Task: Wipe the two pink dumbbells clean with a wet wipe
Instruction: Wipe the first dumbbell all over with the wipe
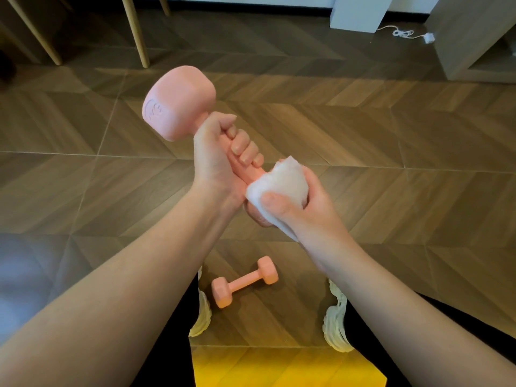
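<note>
My left hand (pixel 220 160) grips the handle of a pink dumbbell (pixel 178 103), held up in the air and tilted, its far head up and to the left. The near head is almost wholly hidden under a white wet wipe (pixel 282 182). My right hand (pixel 301 208) wraps the wipe round that head, thumb pressed on top. A second pink dumbbell (pixel 244 282) lies on the wooden floor between my feet, touched by neither hand.
My white shoes (pixel 336 325) stand either side of the floor dumbbell. Wooden chair legs (pixel 138 32) rise at the back left. A white cable (pixel 405 33) lies by a grey cabinet (pixel 472 37) at the back right. A yellow surface (pixel 279 367) sits at the bottom edge.
</note>
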Demonstrator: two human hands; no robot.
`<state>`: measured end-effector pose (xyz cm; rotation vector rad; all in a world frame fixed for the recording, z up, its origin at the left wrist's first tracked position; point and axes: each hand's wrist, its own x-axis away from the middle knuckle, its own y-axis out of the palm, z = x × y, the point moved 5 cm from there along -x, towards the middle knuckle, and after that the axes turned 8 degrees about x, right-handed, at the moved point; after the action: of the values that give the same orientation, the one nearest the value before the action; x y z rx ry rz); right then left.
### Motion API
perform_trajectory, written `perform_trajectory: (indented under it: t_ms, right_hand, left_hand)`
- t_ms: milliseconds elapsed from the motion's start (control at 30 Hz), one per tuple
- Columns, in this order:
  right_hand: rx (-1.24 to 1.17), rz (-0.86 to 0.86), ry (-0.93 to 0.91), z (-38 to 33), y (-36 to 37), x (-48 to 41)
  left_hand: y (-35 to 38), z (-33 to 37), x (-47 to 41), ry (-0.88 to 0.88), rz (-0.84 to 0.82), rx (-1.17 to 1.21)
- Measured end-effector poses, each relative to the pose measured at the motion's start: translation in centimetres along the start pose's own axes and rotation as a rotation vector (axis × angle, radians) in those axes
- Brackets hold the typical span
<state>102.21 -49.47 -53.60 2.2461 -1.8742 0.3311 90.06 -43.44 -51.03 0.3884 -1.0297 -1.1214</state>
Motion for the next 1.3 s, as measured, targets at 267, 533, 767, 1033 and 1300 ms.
perform_trajectory:
  t_ms: [267, 533, 767, 1033, 1300]
  right_hand:
    - [-0.108, -0.033, 0.072, -0.1, -1.0, -0.4]
    - [0.077, -0.093, -0.065, 0.1, -0.7, -0.1]
    - [0.0, 0.092, -0.002, 0.1, -0.6, -0.6]
    - [-0.32, -0.173, 0.273, -0.7, -0.2, -0.3]
    - [0.04, 0.042, 0.075, -0.5, -1.3, -0.1]
  left_hand:
    - [0.4, -0.2, -0.3, -0.005, 0.009, 0.002]
    - [-0.7, 0.4, -0.6, -0.014, 0.061, 0.089]
    - [0.1, -0.1, -0.2, -0.017, 0.021, 0.059]
    - [1.1, 0.3, -0.2, 0.014, -0.148, 0.092]
    - [0.4, -0.7, -0.2, -0.008, 0.011, 0.089]
